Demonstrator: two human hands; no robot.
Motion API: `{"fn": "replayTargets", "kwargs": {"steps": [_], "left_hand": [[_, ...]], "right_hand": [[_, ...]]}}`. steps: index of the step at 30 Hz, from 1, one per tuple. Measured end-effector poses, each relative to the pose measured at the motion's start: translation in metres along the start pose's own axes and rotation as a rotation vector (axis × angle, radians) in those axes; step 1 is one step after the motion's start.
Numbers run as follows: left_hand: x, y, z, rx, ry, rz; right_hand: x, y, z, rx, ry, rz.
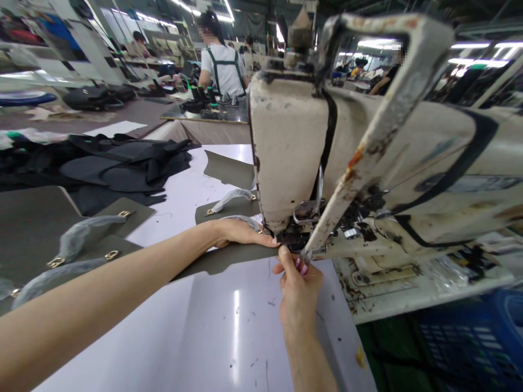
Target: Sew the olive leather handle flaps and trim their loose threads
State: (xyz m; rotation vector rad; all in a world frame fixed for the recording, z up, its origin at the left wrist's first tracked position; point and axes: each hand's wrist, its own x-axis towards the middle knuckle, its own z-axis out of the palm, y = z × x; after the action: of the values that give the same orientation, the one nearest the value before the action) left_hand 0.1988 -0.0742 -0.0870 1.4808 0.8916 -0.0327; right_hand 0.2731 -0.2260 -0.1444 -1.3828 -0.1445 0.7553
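Observation:
An olive-grey panel [229,258] lies under the head of a worn cream sewing machine [290,147]. My left hand [241,233] rests flat on the panel, fingers stretched toward the needle area, some hidden behind the machine head. Close by, my right hand [298,277] is closed at the panel's near right edge, thumb and fingertips together around a small metal tool, perhaps snips, only partly visible. A wrapped handle with gold buckles [232,200] is on another olive panel behind my left hand.
More olive panels with plastic-wrapped handles [75,239] lie at left, below a heap of black pieces [118,166]. A slanted rusty bar [347,174] crosses before the machine. A blue basket [474,337] stands low at right. A person [224,62] sits beyond.

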Motion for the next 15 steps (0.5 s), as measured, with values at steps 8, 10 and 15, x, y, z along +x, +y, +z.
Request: {"fn": "replayTargets", "kwargs": {"steps": [8, 10, 15], "left_hand": [[0.011, -0.009, -0.008, -0.025, -0.221, -0.174], [0.013, -0.011, -0.008, -0.030, -0.229, -0.212], [0.016, -0.015, -0.013, 0.007, -0.240, -0.245]], "right_hand": [[-0.011, 0.000, 0.004, -0.210, -0.080, -0.152], [-0.012, 0.003, 0.008, -0.195, -0.070, -0.144], [-0.012, 0.008, 0.018, -0.045, -0.062, -0.039]]}}
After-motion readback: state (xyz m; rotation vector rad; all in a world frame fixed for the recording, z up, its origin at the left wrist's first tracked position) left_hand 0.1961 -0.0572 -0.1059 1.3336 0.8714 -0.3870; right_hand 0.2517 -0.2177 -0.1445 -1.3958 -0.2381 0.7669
